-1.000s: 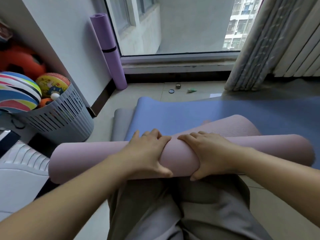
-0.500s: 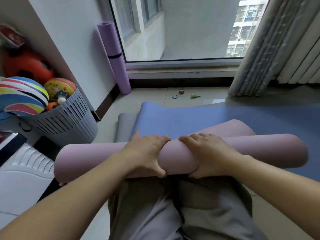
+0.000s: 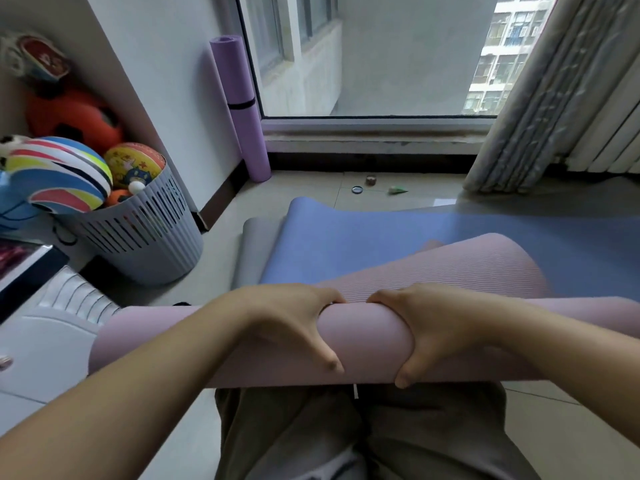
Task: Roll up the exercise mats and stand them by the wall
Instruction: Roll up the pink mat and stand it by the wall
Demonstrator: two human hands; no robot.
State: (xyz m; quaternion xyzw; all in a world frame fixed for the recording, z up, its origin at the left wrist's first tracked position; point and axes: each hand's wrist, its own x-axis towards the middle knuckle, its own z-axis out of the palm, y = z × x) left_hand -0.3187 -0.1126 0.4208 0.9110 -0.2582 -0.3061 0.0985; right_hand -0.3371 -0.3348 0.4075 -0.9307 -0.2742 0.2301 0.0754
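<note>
Head view looks down on a pink mat (image 3: 367,341) rolled into a thick tube that lies crosswise through the lower middle of the frame, from the left side to the right edge, just above the person's grey trousers (image 3: 346,438). The tube's outer skin is smooth and pale pink. Its loose tail (image 3: 467,268) is finely ribbed, a little darker, and spreads up and to the right from behind the roll.

The left hand (image 3: 294,323) grasps the roll just left of centre, fingers curled over its far side and thumb pressed on its near side. The right hand (image 3: 433,327) grasps it just right of centre in the same way, thumb pointing down at the tube's lower edge. The two hands sit close together with a short stretch of bare pink between them.

Beneath the ribbed tail a blue mat (image 3: 363,233) lies flat on the tiled floor (image 3: 571,427), and a grey mat (image 3: 256,244) shows at its left edge, underneath it. At the upper centre-left a purple mat (image 3: 242,105), rolled and bound with a dark strap, stands upright in the corner between the white wall and the window (image 3: 381,53).

At the left a grey slatted basket (image 3: 145,237) holds several balls, among them a striped ball (image 3: 59,174). A pale curtain (image 3: 540,98) hangs at the upper right beside a white radiator (image 3: 609,133). A small round lid (image 3: 357,189) lies on the floor below the window.
</note>
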